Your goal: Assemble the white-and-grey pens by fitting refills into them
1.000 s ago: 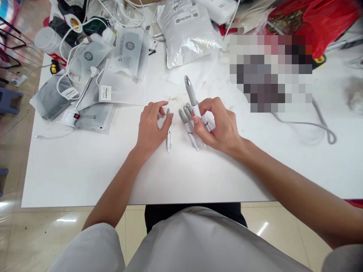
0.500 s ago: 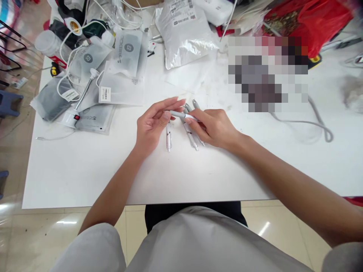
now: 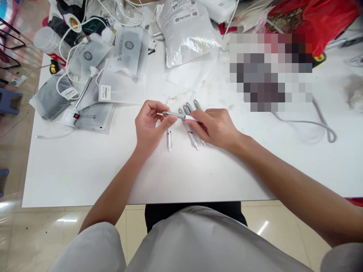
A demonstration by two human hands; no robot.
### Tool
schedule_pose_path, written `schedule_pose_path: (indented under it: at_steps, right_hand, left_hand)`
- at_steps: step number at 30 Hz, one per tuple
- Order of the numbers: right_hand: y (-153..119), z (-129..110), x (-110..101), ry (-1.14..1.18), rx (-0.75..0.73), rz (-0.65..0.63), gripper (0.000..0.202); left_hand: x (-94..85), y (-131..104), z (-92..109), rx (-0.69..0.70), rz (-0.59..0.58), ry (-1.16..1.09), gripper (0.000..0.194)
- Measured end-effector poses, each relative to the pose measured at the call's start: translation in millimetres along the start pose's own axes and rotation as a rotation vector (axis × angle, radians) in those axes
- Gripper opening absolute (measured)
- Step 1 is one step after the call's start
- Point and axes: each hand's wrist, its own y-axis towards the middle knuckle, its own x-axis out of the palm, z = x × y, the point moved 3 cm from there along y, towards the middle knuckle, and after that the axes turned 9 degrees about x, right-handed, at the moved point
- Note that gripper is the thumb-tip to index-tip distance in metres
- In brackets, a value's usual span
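Converging at one pen (image 3: 179, 115): left hand (image 3: 150, 124), right hand (image 3: 217, 126)

We are now holding the pen (image 3: 188, 117) nearly level in our right hand (image 3: 219, 126) instead of pointing away, and curling our left hand's (image 3: 150, 126) previously straighter fingers (image 3: 153, 105) by its tip (image 3: 165, 113).

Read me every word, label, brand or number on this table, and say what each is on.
"OCKBROS": upper frosted bag; any letter before it is unclear.
"ROS", upside down, the rest unclear: lower frosted bag.
Too small or blurred to read: the labels on the white parcel, flat bag and dark-filled bag, the jar's red label, and any print on the pens.
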Motion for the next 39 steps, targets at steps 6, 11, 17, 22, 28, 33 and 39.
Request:
schedule_pose_path:
  at_steps: [6,11,17,22,28,33,39]
  right_hand:
    - [-0.6,0.0,0.0,0.009,-0.005,0.007,0.053]
    - [-0.8,1.0,-0.8,0.029,0.022,0.001,0.049]
    - [-0.2,-1.9,-0.7,0.022,-0.009,-0.004,0.048]
    - [0.7,0.6,-2.8,0.022,0.038,0.006,0.048]
    - [1.1,-2.9,-4.4,0.062,0.017,-0.045,0.047]
    - [2.8,-7.7,-6.1,0.085,-0.023,-0.054,0.040]
    - [2.7,-5.3,-4.0,0.051,-0.019,-0.039,0.037]
  left_hand:
    - [-1.4,-0.2,-1.5,0.001,-0.106,0.035,0.038]
    - [2.2,-0.9,4.7,0.050,-0.172,-0.009,0.050]
    - [1.3,-1.7,5.2,-0.014,-0.099,0.017,0.025]
    - [4.6,0.0,6.9,0.008,-0.166,-0.036,0.037]
    - [4.6,-2.8,10.2,-0.039,-0.132,0.020,0.019]
    - [2.5,-2.6,5.6,-0.056,-0.081,0.092,0.032]
    - [5.1,-0.6,10.8,0.127,-0.142,0.164,0.028]
